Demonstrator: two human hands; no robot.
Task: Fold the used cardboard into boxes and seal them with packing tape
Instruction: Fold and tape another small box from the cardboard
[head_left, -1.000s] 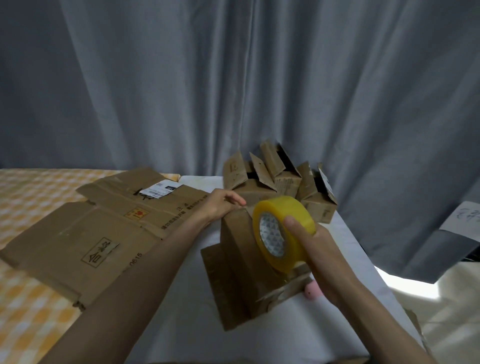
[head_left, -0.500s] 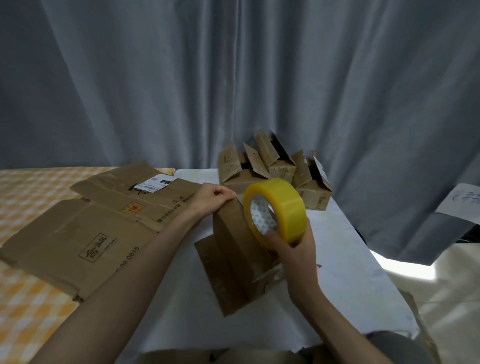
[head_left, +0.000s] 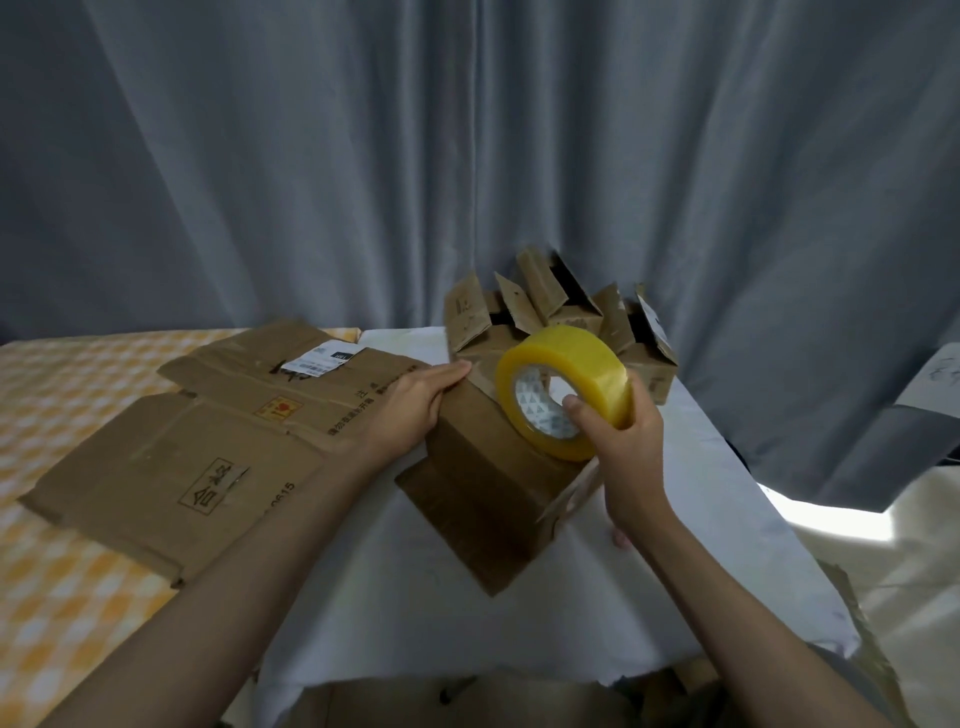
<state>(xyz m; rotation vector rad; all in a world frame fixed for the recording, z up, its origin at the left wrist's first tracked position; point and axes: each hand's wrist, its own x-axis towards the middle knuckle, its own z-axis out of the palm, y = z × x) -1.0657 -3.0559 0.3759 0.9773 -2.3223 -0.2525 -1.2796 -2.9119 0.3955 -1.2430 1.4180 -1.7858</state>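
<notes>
The left hand (head_left: 415, 410) lay flat, steadying the folded brown cardboard box (head_left: 488, 483); the right hand (head_left: 623, 447) gripped the yellow packing-tape roll (head_left: 563, 392); sealing seemed underway, needing tape drawn along the seam.

Dim, soft-focus scene with wide-angle bending at edges; daylight glare beneath the curtain (head_left: 675, 182) at right

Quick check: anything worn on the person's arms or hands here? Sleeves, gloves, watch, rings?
Nothing worn that shows. Both forearms are bare right to the bottom edge of the picture, with no sleeve cuff in view. The left hand and right hand have no gloves, and no watch, band or ring is visible on either.
</notes>
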